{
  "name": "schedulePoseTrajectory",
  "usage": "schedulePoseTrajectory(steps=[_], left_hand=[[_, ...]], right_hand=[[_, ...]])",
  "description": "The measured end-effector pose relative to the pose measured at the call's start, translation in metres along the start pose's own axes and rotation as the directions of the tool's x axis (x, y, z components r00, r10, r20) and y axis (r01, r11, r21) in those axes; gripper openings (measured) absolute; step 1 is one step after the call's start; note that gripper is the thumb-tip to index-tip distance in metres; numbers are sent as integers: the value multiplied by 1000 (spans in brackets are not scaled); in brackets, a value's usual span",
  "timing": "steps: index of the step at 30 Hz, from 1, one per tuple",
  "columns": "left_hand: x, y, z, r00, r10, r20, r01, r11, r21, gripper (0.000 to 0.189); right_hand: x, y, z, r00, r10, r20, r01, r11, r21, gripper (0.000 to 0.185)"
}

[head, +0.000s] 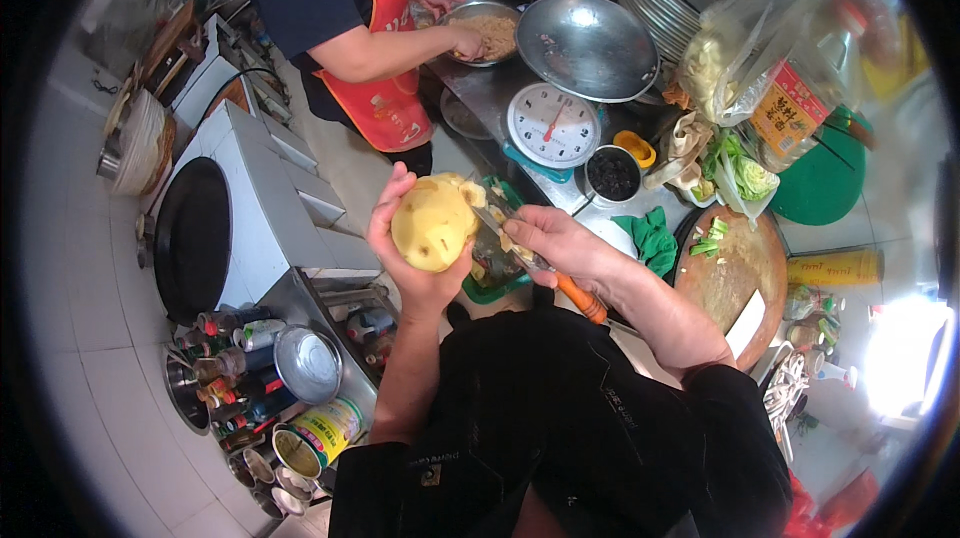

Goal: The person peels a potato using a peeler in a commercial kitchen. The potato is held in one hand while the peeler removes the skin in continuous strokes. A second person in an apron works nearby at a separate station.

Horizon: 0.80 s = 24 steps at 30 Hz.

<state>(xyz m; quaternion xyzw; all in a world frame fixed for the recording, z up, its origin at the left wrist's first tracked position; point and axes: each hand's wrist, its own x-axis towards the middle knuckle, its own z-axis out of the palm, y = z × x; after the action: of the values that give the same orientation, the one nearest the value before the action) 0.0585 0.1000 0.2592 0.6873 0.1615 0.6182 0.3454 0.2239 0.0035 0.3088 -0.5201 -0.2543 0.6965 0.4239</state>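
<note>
My left hand (pixel 429 289) cups a large peeled potato (pixel 426 223) from below and the side. Its flesh is pale yellow, with a few dark eyes and a cut spot near the top right. In my right hand (pixel 559 241) is a peeling knife (pixel 579 299) with an orange wooden handle. The blade points up and left and meets the potato's right side, where bits of peel cling. Part of the blade is hidden by my fingers and the peel. Beneath both hands, a green plastic bin (pixel 501 293) on the floor holds peelings.
At the counter a person in a red apron (pixel 390 80) has one hand in a bowl of crumbly food (pixel 495 31). A dial scale (pixel 553 125) stands nearby. To my right, a cleaver (pixel 746 324) lies on a round chopping block (pixel 697 290). Bottles (pixel 240 365) crowd the left counter.
</note>
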Motion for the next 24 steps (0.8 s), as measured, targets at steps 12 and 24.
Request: schedulePoseTrajectory(steps=[12, 24], left_hand=[[-7, 1, 5, 980, 187, 62, -197, 916, 350, 80], [-17, -3, -1, 978, 143, 154, -194, 895, 402, 77]], right_hand=[[4, 13, 14, 996, 38, 87, -61, 957, 283, 31], [18, 35, 8, 973, 119, 200, -203, 855, 477, 34]])
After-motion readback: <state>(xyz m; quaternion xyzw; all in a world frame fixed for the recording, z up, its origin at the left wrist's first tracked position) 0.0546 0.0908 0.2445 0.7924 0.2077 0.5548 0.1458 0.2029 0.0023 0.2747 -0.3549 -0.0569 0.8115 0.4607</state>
